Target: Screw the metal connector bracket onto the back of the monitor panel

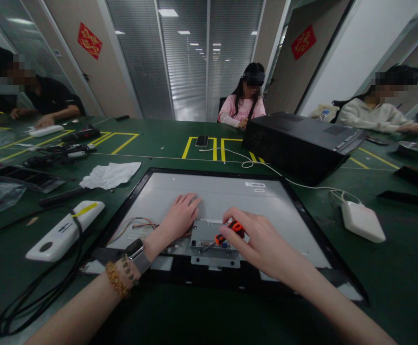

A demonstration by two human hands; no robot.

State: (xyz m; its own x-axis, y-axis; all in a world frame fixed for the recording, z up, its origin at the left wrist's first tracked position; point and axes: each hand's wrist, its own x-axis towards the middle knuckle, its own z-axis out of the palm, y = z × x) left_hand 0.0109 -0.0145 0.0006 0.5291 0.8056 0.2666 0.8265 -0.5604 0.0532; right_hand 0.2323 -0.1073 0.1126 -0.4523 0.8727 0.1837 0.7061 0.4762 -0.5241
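A monitor panel lies back-up on the green table in front of me, its grey metal rear showing. A small metal circuit cover sits at its near edge, with thin coloured wires running off to the left. My right hand is closed round a small screwdriver with an orange and black handle, its tip down on the metal cover. My left hand rests flat on the panel just left of the cover, fingers stretched out. A watch and bead bracelets are on my left wrist.
A white device with black cables lies left of the panel, a white cloth behind it. A black box stands at the right rear, a white adapter with its cord beside the panel. Three other people sit around the table.
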